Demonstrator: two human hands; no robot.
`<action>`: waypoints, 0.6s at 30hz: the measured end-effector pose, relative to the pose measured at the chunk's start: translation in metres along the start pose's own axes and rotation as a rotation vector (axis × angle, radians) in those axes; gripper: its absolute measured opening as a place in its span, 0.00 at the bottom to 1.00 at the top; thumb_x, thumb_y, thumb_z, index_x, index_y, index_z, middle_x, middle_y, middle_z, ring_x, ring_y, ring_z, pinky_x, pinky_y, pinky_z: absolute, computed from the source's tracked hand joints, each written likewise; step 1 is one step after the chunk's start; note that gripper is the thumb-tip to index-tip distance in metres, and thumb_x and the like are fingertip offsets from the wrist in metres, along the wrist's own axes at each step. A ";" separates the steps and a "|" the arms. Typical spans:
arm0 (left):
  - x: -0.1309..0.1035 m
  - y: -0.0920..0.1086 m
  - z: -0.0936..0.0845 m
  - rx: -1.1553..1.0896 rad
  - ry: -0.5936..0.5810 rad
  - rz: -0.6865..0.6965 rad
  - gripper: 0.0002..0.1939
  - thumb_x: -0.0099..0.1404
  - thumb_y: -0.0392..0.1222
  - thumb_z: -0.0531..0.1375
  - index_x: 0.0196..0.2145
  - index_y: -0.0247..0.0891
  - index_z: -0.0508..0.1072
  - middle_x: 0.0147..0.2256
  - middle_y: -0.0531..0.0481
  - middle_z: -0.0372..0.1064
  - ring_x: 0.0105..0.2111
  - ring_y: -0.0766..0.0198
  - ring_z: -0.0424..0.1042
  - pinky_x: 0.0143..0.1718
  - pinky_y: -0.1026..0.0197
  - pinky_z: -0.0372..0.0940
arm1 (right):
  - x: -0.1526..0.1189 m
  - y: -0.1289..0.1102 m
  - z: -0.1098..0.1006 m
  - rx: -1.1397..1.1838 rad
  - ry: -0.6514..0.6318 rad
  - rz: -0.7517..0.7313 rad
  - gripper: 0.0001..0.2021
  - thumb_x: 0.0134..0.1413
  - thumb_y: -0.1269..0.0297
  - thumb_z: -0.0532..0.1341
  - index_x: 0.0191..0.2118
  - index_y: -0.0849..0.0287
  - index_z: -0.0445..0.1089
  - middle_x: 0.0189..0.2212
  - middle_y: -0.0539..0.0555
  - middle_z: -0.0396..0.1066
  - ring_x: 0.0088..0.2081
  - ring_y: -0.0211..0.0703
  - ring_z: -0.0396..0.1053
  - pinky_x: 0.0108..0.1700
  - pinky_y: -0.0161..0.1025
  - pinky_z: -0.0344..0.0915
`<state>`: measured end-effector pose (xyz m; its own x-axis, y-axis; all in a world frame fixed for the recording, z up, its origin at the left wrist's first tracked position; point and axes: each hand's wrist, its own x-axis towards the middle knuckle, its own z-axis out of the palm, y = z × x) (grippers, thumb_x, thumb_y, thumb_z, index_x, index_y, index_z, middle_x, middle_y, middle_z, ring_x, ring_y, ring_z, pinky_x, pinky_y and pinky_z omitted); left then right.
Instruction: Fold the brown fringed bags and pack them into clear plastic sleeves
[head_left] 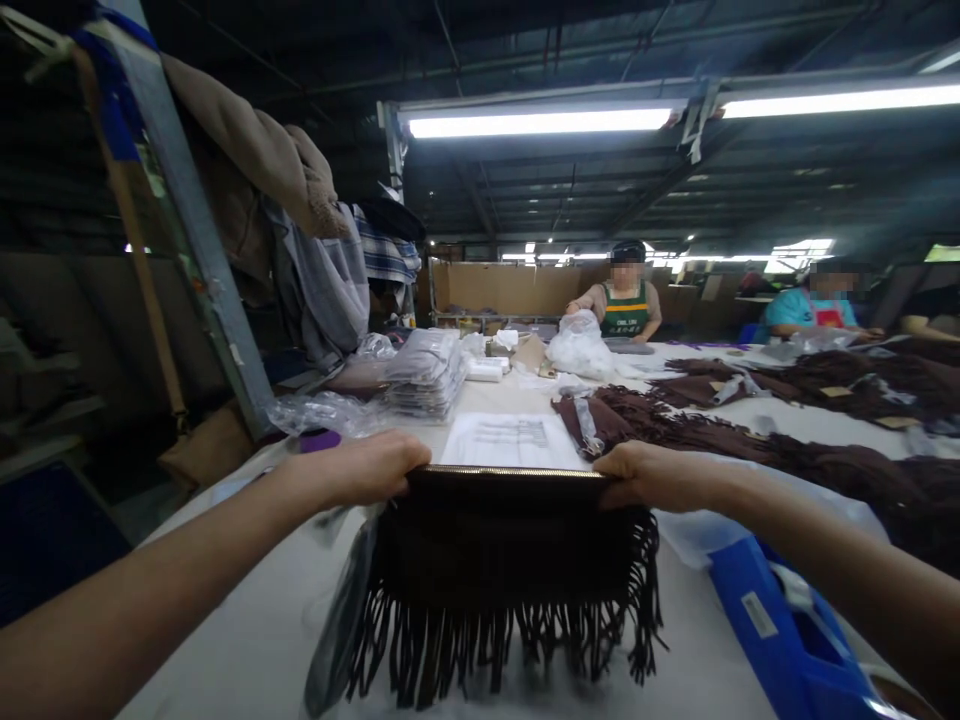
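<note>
Stretched between my hands is a dark brown fringed bag [510, 540], its gold zipper [517, 471] running along the top edge. My left hand [390, 466] pinches the top left corner, and my right hand [634, 474] grips the top right corner. Long strips of fringe hang from the bag's bottom and sides over the white tabletop [247, 610]. Just beyond the zipper lies a white sheet [510, 437] with faint markings. A grey, plastic-looking piece [337, 620] shows beside the bag's left side.
Stacked clear-bagged items [424, 375] stand at the back left, near crumpled plastic [322, 412]. More brown fringed pieces [810, 445] cover the right side. A blue plastic holder [772, 620] sits by my right forearm. Two co-workers, one in a green apron [626, 315], are across the table.
</note>
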<state>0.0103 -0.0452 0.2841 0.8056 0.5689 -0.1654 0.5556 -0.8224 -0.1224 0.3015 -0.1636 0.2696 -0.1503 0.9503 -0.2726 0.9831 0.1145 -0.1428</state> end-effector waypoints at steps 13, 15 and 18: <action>0.005 -0.013 0.110 0.678 0.606 0.237 0.11 0.59 0.23 0.50 0.33 0.30 0.69 0.28 0.44 0.68 0.28 0.58 0.67 0.36 0.55 0.62 | 0.018 -0.015 0.105 -0.327 0.395 -0.021 0.18 0.49 0.83 0.50 0.42 0.62 0.69 0.37 0.58 0.73 0.39 0.44 0.70 0.40 0.38 0.62; -0.007 -0.004 0.163 0.660 0.713 0.300 0.11 0.60 0.24 0.49 0.33 0.30 0.70 0.29 0.43 0.69 0.30 0.59 0.67 0.42 0.53 0.61 | 0.014 -0.021 0.159 -0.414 0.567 -0.085 0.19 0.47 0.82 0.52 0.44 0.64 0.68 0.39 0.60 0.73 0.40 0.46 0.70 0.42 0.39 0.64; -0.031 0.014 0.235 0.503 0.844 0.261 0.17 0.62 0.26 0.43 0.30 0.30 0.70 0.31 0.39 0.70 0.34 0.56 0.68 0.47 0.51 0.58 | 0.006 -0.031 0.232 -0.492 0.941 -0.163 0.17 0.47 0.82 0.50 0.41 0.64 0.69 0.37 0.58 0.75 0.40 0.46 0.71 0.43 0.40 0.64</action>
<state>-0.0555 -0.0723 0.0572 0.8796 0.0219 0.4751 0.3477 -0.7112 -0.6109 0.2456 -0.2284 0.0518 -0.3494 0.7298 0.5876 0.9240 0.1644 0.3452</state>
